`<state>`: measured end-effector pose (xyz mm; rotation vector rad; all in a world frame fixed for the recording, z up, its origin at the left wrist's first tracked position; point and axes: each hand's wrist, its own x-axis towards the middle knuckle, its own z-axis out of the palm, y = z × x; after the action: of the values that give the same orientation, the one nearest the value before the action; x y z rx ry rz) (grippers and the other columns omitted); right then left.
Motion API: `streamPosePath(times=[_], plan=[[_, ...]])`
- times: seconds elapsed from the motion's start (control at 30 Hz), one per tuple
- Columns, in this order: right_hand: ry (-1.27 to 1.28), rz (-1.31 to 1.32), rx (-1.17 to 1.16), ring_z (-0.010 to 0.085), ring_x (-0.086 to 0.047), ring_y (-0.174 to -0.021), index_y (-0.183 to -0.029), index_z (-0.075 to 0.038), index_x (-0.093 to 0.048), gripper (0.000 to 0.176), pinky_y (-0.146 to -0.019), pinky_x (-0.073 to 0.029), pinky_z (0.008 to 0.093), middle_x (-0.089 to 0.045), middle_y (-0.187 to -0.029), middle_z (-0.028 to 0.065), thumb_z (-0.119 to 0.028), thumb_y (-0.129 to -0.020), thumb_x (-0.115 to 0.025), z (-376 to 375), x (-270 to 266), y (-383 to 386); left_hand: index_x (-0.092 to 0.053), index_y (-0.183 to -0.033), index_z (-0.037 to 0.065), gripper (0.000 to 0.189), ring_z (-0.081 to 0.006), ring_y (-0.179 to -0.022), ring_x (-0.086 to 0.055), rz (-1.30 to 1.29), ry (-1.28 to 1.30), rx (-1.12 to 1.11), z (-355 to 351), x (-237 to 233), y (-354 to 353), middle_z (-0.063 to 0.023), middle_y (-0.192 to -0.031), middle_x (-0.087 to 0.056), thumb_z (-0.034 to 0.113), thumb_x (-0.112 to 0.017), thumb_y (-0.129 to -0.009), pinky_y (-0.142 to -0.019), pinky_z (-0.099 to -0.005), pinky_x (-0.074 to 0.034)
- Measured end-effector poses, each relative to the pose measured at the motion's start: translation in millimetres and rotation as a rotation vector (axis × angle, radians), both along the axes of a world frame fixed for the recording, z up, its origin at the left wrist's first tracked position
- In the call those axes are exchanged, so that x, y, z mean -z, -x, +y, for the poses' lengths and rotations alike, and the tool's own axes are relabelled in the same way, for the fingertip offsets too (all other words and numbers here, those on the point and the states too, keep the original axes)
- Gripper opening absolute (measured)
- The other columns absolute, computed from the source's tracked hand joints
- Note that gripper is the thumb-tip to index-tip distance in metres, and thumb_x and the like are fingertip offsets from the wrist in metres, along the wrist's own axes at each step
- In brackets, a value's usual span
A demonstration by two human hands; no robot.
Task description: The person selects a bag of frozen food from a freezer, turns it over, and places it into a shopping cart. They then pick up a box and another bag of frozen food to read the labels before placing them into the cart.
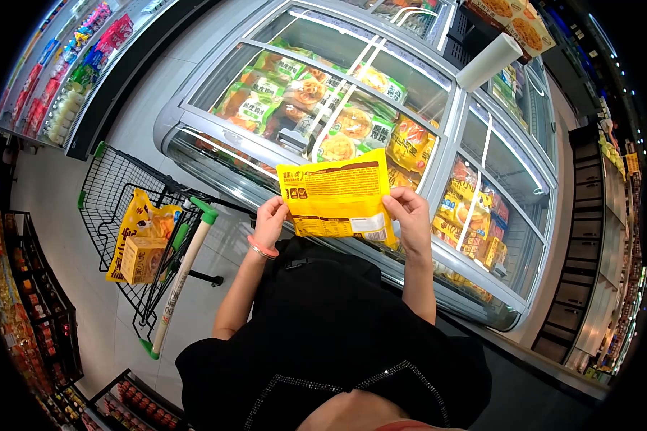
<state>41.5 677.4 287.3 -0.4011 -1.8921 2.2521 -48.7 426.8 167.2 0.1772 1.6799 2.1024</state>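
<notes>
A yellow food bag (pixel 334 197) is held up before me, its printed back with text and a barcode facing the camera. My left hand (pixel 272 221) pinches its left edge; a pinkish bangle circles that wrist. On the other side, my right hand (pixel 408 212) grips the right edge between thumb and fingers. Just beyond the bag stands a chest freezer (pixel 183 100) with glass lids. Under the glass lie green packs (pixel 259 108) and more yellow bags (pixel 412 142).
To the left is a black wire shopping cart (pixel 101 179) with a yellow bag (pixel 145 223) and a small box (pixel 142 260) inside. A paper roll (pixel 490 61) stands on the freezer frame. Stocked shelves (pixel 57 79) line the left side.
</notes>
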Motion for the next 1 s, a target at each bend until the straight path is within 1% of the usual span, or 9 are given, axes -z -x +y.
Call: streamPosePath(times=[0.27,0.53,0.83,1.0], plan=[[0.014,0.004,-0.004,0.0047,-0.054,-0.070,-0.088,0.002,-0.061,0.008,-0.066,-0.043,0.0179,-0.062,-0.080,0.0023,-0.004,-0.082,-0.060,-1,3,1,-0.057,-0.086,-0.001,0.013,-0.0057,-0.066,-0.050,-0.038,-0.006,-0.008,-1,5,-2,0.0001,-0.076,-0.057,0.008,-0.047,-0.089,-0.061,-0.0199,-0.041],[-0.019,0.011,-0.022,0.0030,-0.052,-0.066,-0.087,0.002,-0.061,0.008,-0.061,-0.042,0.0164,-0.061,-0.078,0.0012,-0.004,-0.082,-0.059,-4,6,1,-0.057,-0.085,-0.001,0.014,-0.0048,-0.062,-0.046,-0.066,0.002,-0.019,-1,7,-6,0.0010,-0.072,-0.056,0.009,-0.048,-0.088,-0.058,-0.0190,-0.037],[-0.019,0.007,-0.024,0.0029,-0.052,-0.066,-0.087,0.002,-0.061,0.008,-0.061,-0.042,0.0162,-0.061,-0.077,0.0012,-0.005,-0.082,-0.059,-5,5,-1,-0.058,-0.085,-0.001,0.014,-0.0042,-0.061,-0.045,-0.087,-0.017,-0.030,-2,10,-7,0.0016,-0.071,-0.055,0.009,-0.048,-0.088,-0.057,-0.0183,-0.037],[-0.025,0.004,-0.024,0.0028,-0.052,-0.066,-0.087,0.002,-0.061,0.009,-0.061,-0.042,0.0164,-0.061,-0.078,0.0012,-0.006,-0.082,-0.059,-5,7,-2,-0.058,-0.084,-0.001,0.015,-0.0041,-0.060,-0.045,-0.064,0.014,-0.031,-2,10,-9,0.0017,-0.071,-0.056,0.010,-0.048,-0.088,-0.057,-0.0183,-0.037]])
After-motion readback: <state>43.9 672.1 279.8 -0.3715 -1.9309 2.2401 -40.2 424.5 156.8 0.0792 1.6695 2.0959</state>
